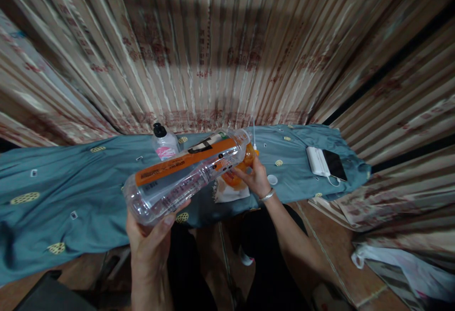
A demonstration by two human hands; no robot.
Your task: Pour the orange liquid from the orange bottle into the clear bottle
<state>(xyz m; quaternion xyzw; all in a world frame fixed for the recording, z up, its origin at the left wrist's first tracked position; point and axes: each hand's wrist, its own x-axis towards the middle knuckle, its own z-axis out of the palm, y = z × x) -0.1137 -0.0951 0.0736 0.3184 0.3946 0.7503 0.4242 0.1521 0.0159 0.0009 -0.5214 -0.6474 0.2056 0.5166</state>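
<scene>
My left hand (151,242) is wrapped around the base of a large clear plastic bottle (192,173) with an orange label. The bottle lies tilted, its neck up and to the right, and no liquid can be made out inside. At its neck end, my right hand (256,178) grips a small translucent orange bottle (232,178). The two bottles overlap in view, so I cannot tell whether their mouths touch. Beneath the orange bottle lies a whitish cloth or paper (232,195). A small white round cap (272,179) rests just right of my right hand.
Behind the clear bottle stands a white bottle with a black cap (164,142). A white power bank (317,161) and a black phone (334,164) lie at the right on the teal cloth (88,187). Striped curtains (206,55) hang close behind. A thin white cable (254,133) runs upward.
</scene>
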